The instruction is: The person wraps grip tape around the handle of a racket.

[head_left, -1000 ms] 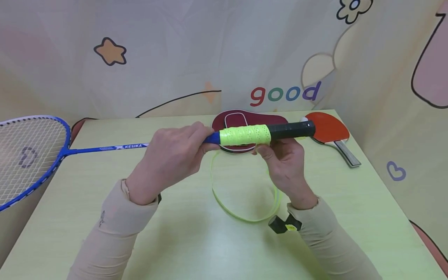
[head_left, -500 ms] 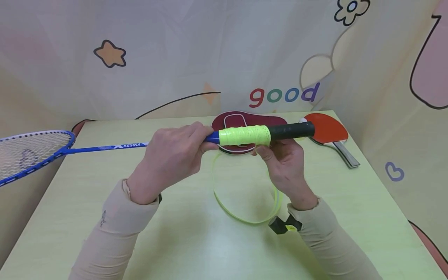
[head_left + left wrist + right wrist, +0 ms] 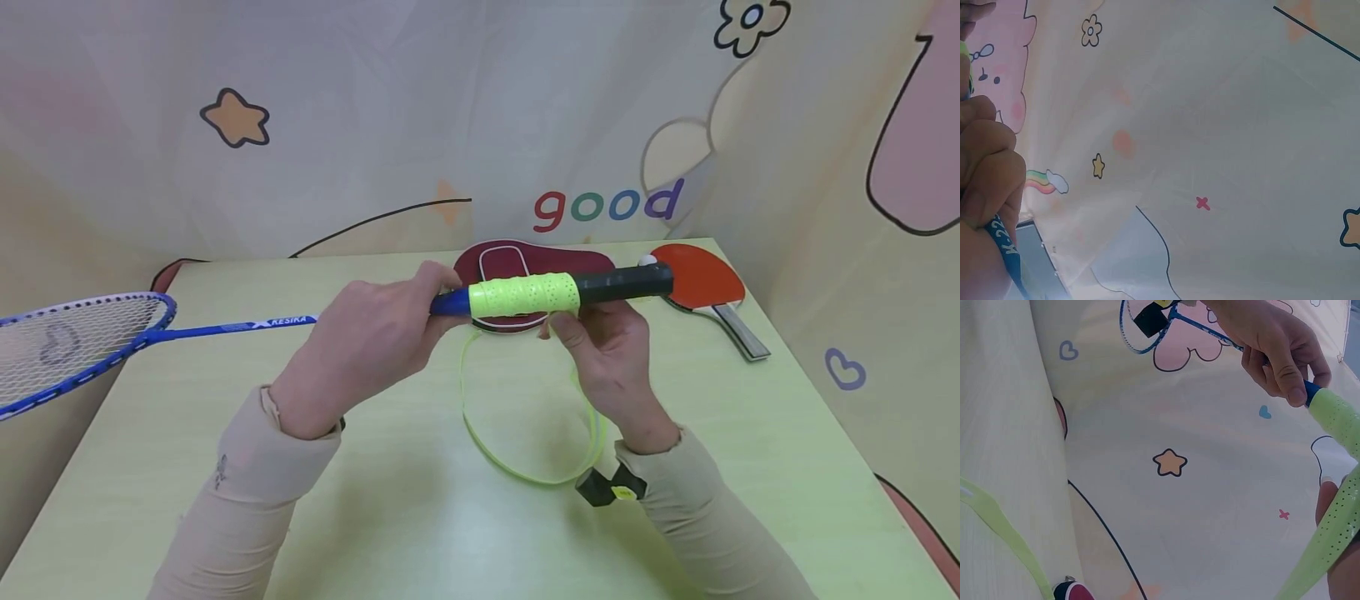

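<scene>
A blue badminton racket [image 3: 213, 330] is held level above the table, its strung head at the left. My left hand [image 3: 367, 350] grips it by the shaft, just short of the handle; in the left wrist view curled fingers [image 3: 991, 162] wrap the shaft. Yellow-green perforated grip tape [image 3: 522, 294] is wound round the handle's near half. The black end of the handle [image 3: 625, 282] is bare. Below the handle my right hand [image 3: 615, 367] pinches the tape where it leaves the winding. In the right wrist view the loose tape strip [image 3: 1329, 544] runs down past the fingers.
The tape's free length [image 3: 517, 475] hangs in a loop below the handle. Behind the handle lies a dark red paddle case [image 3: 577, 255]. A red table tennis bat [image 3: 701, 271] and a white ball [image 3: 647, 260] are at the back right of the table [image 3: 420, 517].
The racket has turned about its shaft, so its head looks narrower and sits lower than a second ago. The tape loop has shifted slightly right. Both hands have stayed nearly in place.
</scene>
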Demonstrator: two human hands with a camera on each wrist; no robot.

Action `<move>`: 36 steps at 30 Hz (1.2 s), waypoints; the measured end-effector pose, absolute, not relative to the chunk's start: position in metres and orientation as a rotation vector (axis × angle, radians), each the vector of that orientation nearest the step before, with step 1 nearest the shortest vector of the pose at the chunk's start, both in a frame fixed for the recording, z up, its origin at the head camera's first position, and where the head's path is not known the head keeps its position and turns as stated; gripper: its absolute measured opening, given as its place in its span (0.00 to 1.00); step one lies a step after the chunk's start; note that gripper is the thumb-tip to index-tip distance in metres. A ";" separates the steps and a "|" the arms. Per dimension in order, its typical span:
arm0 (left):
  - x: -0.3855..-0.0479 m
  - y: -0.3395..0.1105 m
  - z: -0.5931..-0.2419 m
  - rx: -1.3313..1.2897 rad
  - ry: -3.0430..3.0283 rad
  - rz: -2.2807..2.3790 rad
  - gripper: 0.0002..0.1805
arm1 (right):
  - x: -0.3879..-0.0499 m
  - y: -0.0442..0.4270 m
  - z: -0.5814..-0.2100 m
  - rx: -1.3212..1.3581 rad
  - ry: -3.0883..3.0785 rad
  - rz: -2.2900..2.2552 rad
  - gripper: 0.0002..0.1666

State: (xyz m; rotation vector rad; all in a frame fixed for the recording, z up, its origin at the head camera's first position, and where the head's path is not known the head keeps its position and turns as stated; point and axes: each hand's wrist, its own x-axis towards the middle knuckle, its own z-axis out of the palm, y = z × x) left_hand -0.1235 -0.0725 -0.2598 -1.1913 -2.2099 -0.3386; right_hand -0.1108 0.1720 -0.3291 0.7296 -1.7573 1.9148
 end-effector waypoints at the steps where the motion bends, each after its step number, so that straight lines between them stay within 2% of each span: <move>1: -0.124 -0.073 -0.260 -1.192 -2.212 -0.340 0.14 | -0.111 0.172 -0.329 0.730 -1.757 1.910 0.14; 6: -0.125 -0.074 -0.262 -1.222 -2.160 -0.324 0.14 | -0.111 0.171 -0.330 0.725 -1.765 1.881 0.18; 17: -0.126 -0.075 -0.259 -1.185 -2.111 -0.299 0.13 | -0.111 0.170 -0.330 0.716 -1.763 1.899 0.15; 36: -0.125 -0.076 -0.261 -1.212 -2.133 -0.278 0.13 | -0.110 0.169 -0.329 0.716 -1.758 1.896 0.16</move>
